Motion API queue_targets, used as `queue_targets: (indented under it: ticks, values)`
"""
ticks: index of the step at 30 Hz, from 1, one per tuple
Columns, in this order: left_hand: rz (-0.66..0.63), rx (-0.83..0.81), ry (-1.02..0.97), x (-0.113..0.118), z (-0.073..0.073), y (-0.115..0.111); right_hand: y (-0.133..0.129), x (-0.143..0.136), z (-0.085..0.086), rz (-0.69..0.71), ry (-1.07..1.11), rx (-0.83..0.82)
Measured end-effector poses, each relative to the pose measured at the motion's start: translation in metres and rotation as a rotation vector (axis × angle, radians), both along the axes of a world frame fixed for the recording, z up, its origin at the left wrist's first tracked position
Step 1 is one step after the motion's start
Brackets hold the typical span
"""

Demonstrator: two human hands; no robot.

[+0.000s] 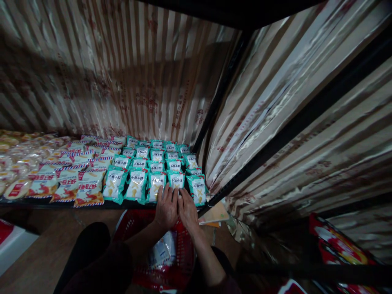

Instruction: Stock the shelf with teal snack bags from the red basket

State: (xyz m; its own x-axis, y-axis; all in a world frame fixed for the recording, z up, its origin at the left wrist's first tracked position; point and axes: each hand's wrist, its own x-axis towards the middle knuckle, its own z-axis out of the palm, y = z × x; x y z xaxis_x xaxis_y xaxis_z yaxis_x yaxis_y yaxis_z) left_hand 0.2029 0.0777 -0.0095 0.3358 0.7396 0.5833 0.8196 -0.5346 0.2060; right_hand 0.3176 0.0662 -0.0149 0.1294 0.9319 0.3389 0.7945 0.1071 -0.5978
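Rows of small green-and-white snack packets (137, 184) lie at the right end of a black shelf (61, 203). My left hand (167, 207) and my right hand (186, 209) are side by side at the shelf's front edge. Their fingers touch the lower part of one front packet (177, 179), the second from the right. Fingertips of my left hand also reach the packet (156, 185) to its left. How firmly the fingers hold the packet is hard to tell; its lower end is hidden behind them.
Red-and-white snack packets (90, 185) and round wrapped items (18, 188) fill the shelf's left. A red basket (124, 223) holding packets (163, 249) stands below my hands. Black posts (226, 188) and draped striped sheeting (153, 73) border the shelf.
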Motion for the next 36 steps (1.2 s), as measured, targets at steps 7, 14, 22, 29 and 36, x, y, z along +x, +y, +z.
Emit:
queue_targets:
  ticks: [7, 14, 22, 29, 36]
  values:
    - [-0.002, -0.041, 0.005, 0.002, 0.001, 0.0, 0.003, 0.004, 0.002, 0.002, -0.027, -0.022]
    - [-0.017, -0.053, -0.007, 0.001, -0.003, 0.001, -0.001, 0.003, 0.004, 0.008, -0.048, 0.031]
    - [-0.021, -0.076, 0.007, -0.014, 0.001, -0.011, -0.023, 0.024, 0.004, -0.145, -0.23, 0.184]
    - [0.11, -0.116, 0.03, -0.043, -0.013, -0.024, -0.018, 0.032, -0.012, -0.17, -0.257, 0.121]
    - [0.084, -0.114, 0.044, -0.05, -0.021, -0.019, -0.017, 0.018, -0.012, -0.195, -0.258, 0.121]
